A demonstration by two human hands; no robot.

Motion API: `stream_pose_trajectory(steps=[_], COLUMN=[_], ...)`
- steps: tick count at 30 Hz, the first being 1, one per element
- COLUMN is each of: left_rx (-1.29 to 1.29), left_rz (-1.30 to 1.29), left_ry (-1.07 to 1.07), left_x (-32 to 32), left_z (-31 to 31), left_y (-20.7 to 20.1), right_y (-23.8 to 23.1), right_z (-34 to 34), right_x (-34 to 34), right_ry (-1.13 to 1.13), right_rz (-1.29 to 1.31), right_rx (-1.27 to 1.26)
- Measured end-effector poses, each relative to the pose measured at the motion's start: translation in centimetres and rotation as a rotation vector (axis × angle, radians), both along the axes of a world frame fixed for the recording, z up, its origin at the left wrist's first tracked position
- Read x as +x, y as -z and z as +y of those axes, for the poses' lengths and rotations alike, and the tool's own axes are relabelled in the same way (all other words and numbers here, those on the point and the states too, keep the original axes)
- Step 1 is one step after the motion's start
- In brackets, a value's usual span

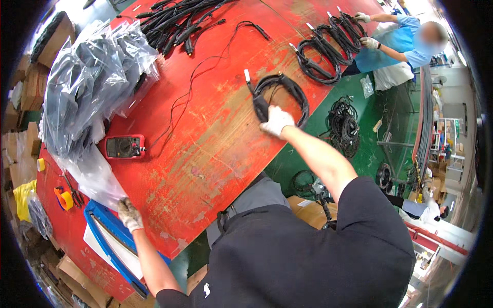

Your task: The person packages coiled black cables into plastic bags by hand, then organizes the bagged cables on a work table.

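Note:
My right hand (278,122), in a white glove, grips the near side of a coiled black cable (297,91) on the red table. A white-tipped end sticks out of the coil. Far to the left, my left hand (130,214), in a soiled glove, pinches the lower edge of a clear plastic bag (95,177). That bag trails down from a large heap of clear plastic bags (97,82). Just below my left hand lies a blue-framed tool (115,228) with a long curved arm.
A red-and-black multimeter (125,147), orange tape (63,198) and pliers (75,192) lie on the red table (190,190). Loose black cables (179,23) pile at the far side. Coiled cables (318,59) lie before a co-worker (393,43); more cables (344,126) are on the green floor.

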State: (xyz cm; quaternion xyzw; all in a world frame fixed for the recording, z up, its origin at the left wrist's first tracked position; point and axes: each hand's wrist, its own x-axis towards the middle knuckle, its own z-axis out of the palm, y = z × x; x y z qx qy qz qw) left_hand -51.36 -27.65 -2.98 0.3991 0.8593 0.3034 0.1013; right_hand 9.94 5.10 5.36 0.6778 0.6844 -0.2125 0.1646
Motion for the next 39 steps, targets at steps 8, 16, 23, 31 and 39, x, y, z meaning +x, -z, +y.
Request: stream_pose_trajectory(steps=[8,16,23,31,39], left_rx=[-0.07,-0.041,0.136,-0.07,-0.161], left_rz=[0.116,0.072,-0.949,-0.045,-0.143], left_ry=[-0.046,0.045,-0.353,0.084,0.221], left_x=[9.3,7.9,6.3,8.0,9.4], left_z=[1.3,1.8,1.0,3.7,5.9], left_y=[-6.2,-6.8,-6.0,-10.2,-11.1], right_y=[3.0,2.5,1.3,-2.9,-1.9], right_z=[-14.7,-24.9,-27.8,-21.8,-15.2], right_x=[-17.4,-30.1,-32.0,-28.6,-38.3], right_ry=[0.023,0.126,-0.174,-0.326,0.03], right_rz=[0.134,0.393,0.356,0.662,1.063], right_rx=[-0.198,-0.359,-0.41,-0.14,-0.568])
